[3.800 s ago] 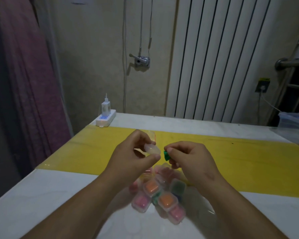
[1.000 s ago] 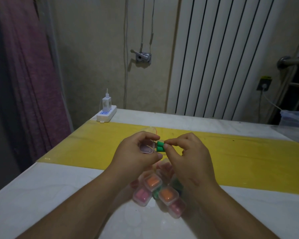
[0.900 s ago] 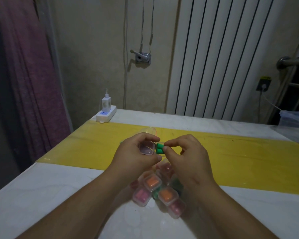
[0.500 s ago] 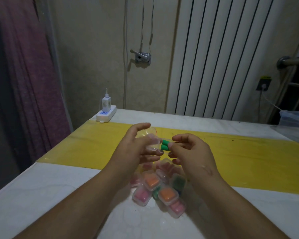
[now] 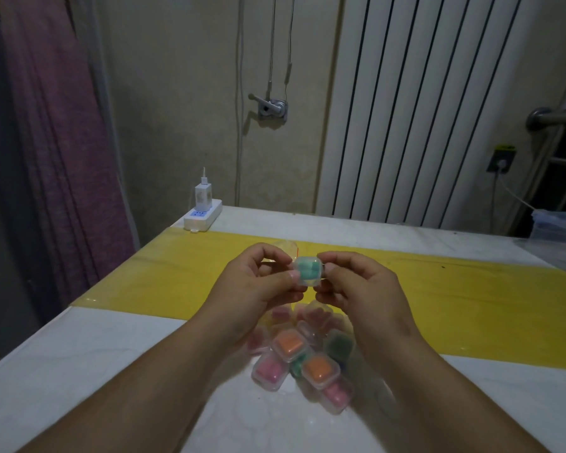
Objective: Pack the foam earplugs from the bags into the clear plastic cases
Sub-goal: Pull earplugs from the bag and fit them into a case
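Clear case (image 5: 308, 272) with green earplugs (image 5: 309, 269) inside sits mid-air between both hands above the desk (image 5: 105, 348), left hand (image 5: 258, 289) pinching its left edge, right hand (image 5: 360, 286) its right, filled cases (image 5: 303, 358) piled directly below, so set-down is straight down.

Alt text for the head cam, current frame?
A left hand and a right hand pinch a small clear case holding green earplugs above a table. Under them sits a pile of filled cases: orange, pink, green.
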A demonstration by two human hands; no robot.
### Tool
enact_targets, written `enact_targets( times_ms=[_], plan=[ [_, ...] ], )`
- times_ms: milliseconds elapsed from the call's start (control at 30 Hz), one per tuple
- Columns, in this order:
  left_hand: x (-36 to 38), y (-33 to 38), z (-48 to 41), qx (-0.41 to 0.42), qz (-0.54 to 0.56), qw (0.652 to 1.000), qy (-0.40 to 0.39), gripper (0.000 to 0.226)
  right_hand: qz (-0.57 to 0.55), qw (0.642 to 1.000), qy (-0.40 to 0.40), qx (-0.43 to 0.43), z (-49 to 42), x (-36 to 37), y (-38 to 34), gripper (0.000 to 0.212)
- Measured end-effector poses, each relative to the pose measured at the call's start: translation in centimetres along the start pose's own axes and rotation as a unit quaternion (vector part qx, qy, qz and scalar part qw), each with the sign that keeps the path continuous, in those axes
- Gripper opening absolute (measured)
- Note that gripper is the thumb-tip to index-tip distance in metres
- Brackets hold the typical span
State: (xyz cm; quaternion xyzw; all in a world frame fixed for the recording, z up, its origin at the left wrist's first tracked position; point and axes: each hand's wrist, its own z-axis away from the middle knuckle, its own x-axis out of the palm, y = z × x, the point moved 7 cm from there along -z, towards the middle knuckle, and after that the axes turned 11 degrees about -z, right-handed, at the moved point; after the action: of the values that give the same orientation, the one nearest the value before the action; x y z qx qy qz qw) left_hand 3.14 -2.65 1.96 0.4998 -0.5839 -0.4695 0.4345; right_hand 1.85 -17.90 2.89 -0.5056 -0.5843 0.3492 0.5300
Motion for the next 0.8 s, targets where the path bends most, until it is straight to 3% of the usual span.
enact_targets(
  times_ms=[100,300,433,667,800],
  plan=[
    [-0.3,0.1,-0.1,0.008,0.002,1.0,0.015,0.019,-0.028,0.999,0.0,0.014,0.1,0.2,0.0,0.021],
    [-0.5,0.1,-0.2,0.016,-0.022,1.0,0.013,0.018,0.087,0.996,-0.006,-0.012,0.2,0.1,-0.2,0.015],
    [-1.9,0.4,-0.6,0.033,-0.065,0.994,0.083,0.007,0.107,0.994,0.02,-0.029,-0.1,-0.8,-0.6,0.011],
    [-3.7,0.7,-0.7,0.046,-0.113,0.98,0.16,0.014,0.163,0.984,-0.003,-0.074,-0.2,-0.5,-0.9,0.002],
    [-4.4,0.4,-1.0,0.04,-0.164,0.969,0.182,0.015,0.297,0.953,-0.023,-0.06,0.0,0.7,1.0,0.014]
  ],
)
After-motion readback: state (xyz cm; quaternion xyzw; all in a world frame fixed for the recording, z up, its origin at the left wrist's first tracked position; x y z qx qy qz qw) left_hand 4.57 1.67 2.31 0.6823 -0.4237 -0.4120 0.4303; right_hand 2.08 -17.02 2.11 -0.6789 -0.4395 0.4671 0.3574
